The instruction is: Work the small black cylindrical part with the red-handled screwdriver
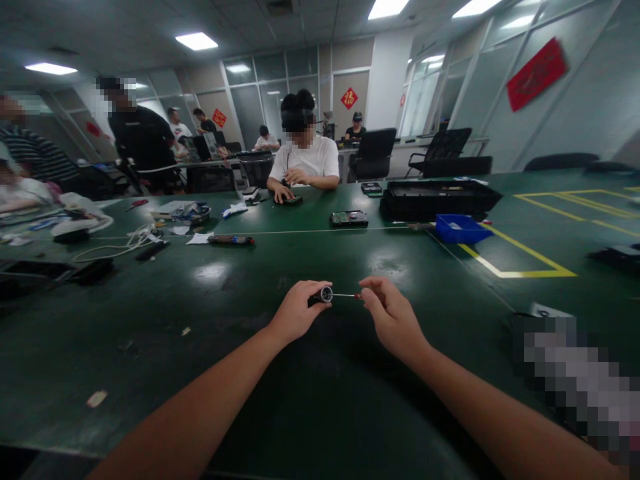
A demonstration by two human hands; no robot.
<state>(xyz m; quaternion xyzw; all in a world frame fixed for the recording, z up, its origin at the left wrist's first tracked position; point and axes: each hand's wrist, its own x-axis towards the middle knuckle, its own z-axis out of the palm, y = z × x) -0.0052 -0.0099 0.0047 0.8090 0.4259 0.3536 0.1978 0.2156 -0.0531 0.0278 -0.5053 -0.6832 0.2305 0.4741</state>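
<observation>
My left hand (296,312) is closed around a small black cylinder (326,294) with a pale ring at its round end, which faces me. What kind of part it is I cannot make out. Between thumb and fingers, my right hand (393,313) pinches a thin screwdriver (345,295) by its red end. Its metal shaft runs left, level with the table, and the tip meets the cylinder's ringed end in the picture. Whether it touches inside is too small to tell. Both hands are above the green table (310,400).
Across the table a person (305,160) handles a dark device. A hard drive (349,218), a blue bin (463,228) and a long black tray (440,198) stand ahead. A dark cylindrical tool (231,240) and white cables (120,247) lie left. Yellow tape marks the right.
</observation>
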